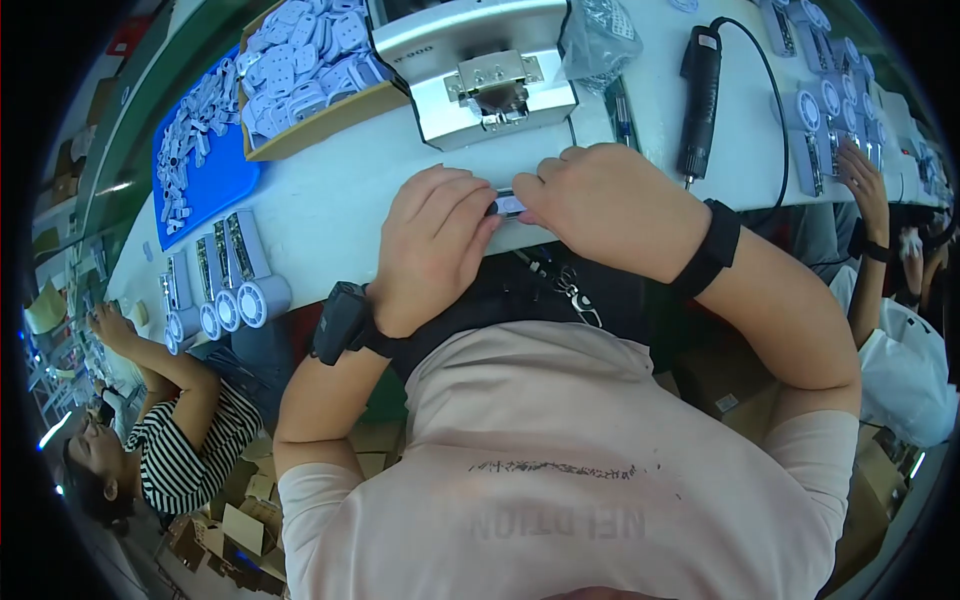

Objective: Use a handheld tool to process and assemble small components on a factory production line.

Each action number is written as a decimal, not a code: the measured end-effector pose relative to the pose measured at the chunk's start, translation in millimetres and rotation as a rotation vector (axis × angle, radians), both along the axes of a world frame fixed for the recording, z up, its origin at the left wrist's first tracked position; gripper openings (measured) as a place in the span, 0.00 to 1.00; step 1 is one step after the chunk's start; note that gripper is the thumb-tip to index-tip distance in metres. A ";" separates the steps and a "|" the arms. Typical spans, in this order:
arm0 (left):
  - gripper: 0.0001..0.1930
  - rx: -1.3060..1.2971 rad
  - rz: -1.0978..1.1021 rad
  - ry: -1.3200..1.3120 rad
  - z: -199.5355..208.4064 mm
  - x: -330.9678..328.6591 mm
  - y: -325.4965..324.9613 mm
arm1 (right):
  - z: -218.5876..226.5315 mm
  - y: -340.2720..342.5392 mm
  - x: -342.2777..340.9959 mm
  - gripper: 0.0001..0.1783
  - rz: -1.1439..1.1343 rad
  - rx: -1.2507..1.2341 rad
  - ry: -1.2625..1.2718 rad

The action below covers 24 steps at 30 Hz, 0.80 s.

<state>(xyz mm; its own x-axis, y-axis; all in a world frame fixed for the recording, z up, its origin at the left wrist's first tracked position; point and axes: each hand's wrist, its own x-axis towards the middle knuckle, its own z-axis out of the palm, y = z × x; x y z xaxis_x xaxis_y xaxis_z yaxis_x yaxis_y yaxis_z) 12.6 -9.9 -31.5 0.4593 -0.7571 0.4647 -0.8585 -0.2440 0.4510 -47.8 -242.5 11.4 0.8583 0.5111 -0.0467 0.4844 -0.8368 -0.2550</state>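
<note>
Near the front edge of the white table, both my hands meet over a small pale part with dark edges (510, 204); most of it is hidden by my fingers, so I cannot tell its kind. My left hand (432, 240) curls over its left end, fingers together. On the other end, my right hand (600, 200) closes with thumb and bent fingers. Just beyond stands a silver-and-white bench machine (480, 65) with a metal fixture on its front.
A cardboard box of pale plastic covers (310, 60) and a blue tray (235, 185) of small parts lie left. Pale housings with round ends (240, 270) stand nearer. Right are a black electric screwdriver (702, 100), a clear plastic bag (603, 40) and more housings (810, 130). Co-workers sit on both sides.
</note>
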 end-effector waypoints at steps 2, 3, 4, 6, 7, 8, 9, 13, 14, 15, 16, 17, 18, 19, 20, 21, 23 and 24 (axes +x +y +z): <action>0.18 -0.012 0.001 -0.006 -1.8 -1.0 0.1 | -4.0 -3.9 0.1 0.15 0.009 -0.001 -0.010; 0.18 -0.019 0.008 -0.010 -2.7 -0.6 1.3 | -3.7 -7.1 2.4 0.14 0.047 0.033 -0.037; 0.18 -0.018 0.012 -0.005 -4.3 -0.3 2.4 | -3.3 -9.9 4.1 0.14 0.085 0.066 -0.063; 0.18 -0.047 -0.011 -0.019 -8.3 0.1 4.3 | -5.2 -9.8 3.0 0.14 0.127 0.099 -0.084; 0.18 -0.062 -0.023 -0.026 -9.8 -0.3 4.7 | -6.5 -9.0 1.6 0.13 0.115 0.084 -0.091; 0.18 -0.063 -0.020 -0.024 -10.2 0.0 4.8 | -7.4 -7.5 1.2 0.13 0.102 0.069 -0.101; 0.18 -0.055 -0.019 -0.028 -9.3 0.4 4.6 | -6.6 -5.2 1.4 0.12 0.089 0.054 -0.111; 0.18 -0.045 -0.019 -0.044 -9.9 1.4 4.7 | 2.5 3.2 -1.3 0.11 0.075 -0.075 -0.090; 0.18 -0.052 -0.024 -0.049 -11.2 1.2 4.7 | 3.3 2.5 -0.7 0.11 0.077 -0.077 -0.088; 0.18 -0.058 -0.029 -0.055 -12.2 1.2 4.9 | 3.0 0.5 2.0 0.10 0.115 -0.060 -0.100; 0.18 -0.061 -0.027 -0.053 -12.6 1.4 5.3 | 2.1 -1.6 5.2 0.10 0.154 -0.043 -0.112; 0.18 -0.066 -0.030 -0.065 -12.7 2.1 5.9 | 1.0 -2.9 7.1 0.09 0.193 -0.026 -0.123; 0.18 -0.071 -0.034 -0.074 -13.3 1.7 6.0 | -0.9 -3.6 6.3 0.09 0.195 -0.029 -0.119; 0.18 -0.076 -0.037 -0.083 -13.7 1.5 5.9 | -3.2 -4.1 5.1 0.09 0.193 -0.025 -0.130; 0.18 -0.080 -0.035 -0.080 -13.5 1.6 5.3 | -5.4 -4.6 3.9 0.09 0.190 -0.020 -0.142; 0.18 -0.072 -0.031 -0.084 -12.7 2.2 4.3 | -6.7 -5.3 3.0 0.08 0.187 -0.015 -0.153; 0.17 -0.054 -0.023 -0.100 -10.9 4.2 3.3 | -7.8 -6.9 4.1 0.08 0.192 -0.006 -0.140; 0.17 -0.054 -0.024 -0.104 -10.8 4.5 3.8 | -7.9 -7.5 5.5 0.08 0.195 0.006 -0.129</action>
<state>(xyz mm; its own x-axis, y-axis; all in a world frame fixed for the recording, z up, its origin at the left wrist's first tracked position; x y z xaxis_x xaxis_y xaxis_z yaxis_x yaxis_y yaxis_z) 17.0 -6.1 -42.3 0.3890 -0.7396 0.5492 -0.9064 -0.2009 0.3715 -42.4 -250.0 3.5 0.7420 0.6676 0.0610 0.6657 -0.7229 -0.1854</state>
